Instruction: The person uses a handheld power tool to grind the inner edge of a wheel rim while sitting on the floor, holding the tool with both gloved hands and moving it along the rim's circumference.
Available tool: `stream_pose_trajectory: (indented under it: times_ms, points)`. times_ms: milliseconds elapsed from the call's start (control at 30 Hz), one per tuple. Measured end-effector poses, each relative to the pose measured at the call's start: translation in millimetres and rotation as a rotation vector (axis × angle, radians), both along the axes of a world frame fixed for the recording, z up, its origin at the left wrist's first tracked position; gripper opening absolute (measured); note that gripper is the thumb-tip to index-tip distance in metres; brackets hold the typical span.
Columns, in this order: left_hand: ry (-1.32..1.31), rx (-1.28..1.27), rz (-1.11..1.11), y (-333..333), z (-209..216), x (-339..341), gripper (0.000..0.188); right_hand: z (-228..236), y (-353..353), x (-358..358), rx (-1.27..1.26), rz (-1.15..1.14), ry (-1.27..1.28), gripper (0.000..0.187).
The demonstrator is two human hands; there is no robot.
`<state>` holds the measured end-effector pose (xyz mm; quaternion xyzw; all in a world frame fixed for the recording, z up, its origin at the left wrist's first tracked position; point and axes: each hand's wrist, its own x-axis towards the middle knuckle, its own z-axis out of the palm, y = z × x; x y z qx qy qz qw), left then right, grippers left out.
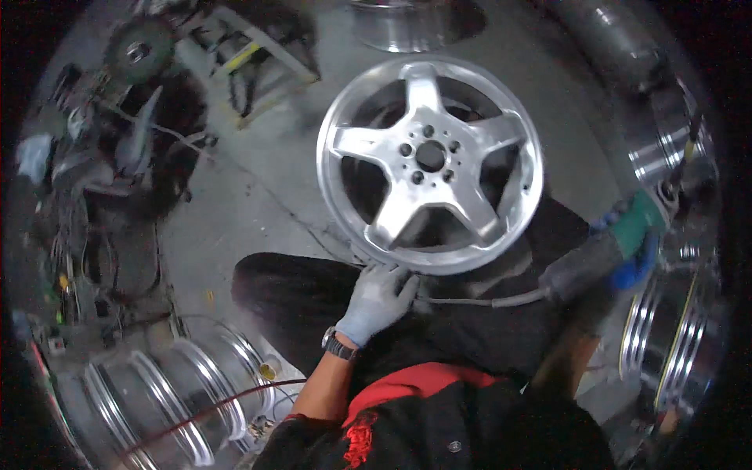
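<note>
Grey-gloved, the left hand (384,298) lies at the near edge of a silver five-spoke wheel (423,188), fingers close together by the rim; whether they grip it or merely rest there, I cannot tell; to the right, the blue-and-grey-gloved right hand (641,262) is wrapped around the green part of a power tool (583,266), whose cord (517,300) trails leftward over the lap.

The wheel lies face up just beyond the folded legs, its support hidden; it looks like bare metal, so I judge it stiff and fairly heavy, sturdy overall, though its bright face would probably mark easily; smooth gloves could slip on that sheen; the outer lip seems the surest hold, with hands on opposite sides, while the openings between the spokes offer a second purchase.

Farther off stand a metal stand (254,55) with a yellow patch and another wheel rim (399,27).
</note>
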<state>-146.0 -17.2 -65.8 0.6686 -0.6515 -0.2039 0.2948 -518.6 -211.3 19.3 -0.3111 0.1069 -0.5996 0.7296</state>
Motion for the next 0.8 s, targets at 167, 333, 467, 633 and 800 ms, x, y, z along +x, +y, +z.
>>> stream_pose_trajectory:
  times_ms: [167,333,467,633,800]
  points:
    - [0.012,-0.002,0.029,-11.3,13.5,-2.4,0.020,-10.2,3.3,16.9,-0.160,0.253,0.042,0.068]
    - [0.056,-0.108,0.038,-25.3,25.9,-18.0,0.026,-22.2,-7.8,17.5,0.031,0.240,0.073,0.068]
    - [0.370,-0.071,0.002,-28.6,57.9,-32.7,0.033,-22.5,6.5,50.3,-0.026,0.004,0.262,0.063]
    - [0.643,-0.043,-0.141,-31.1,79.1,-60.2,0.070,-22.9,36.6,71.6,-0.083,-0.231,0.585,0.055]
    - [0.630,0.212,-0.301,-40.2,84.3,-79.1,0.090,-41.4,49.0,74.5,0.034,0.263,0.230,0.046]
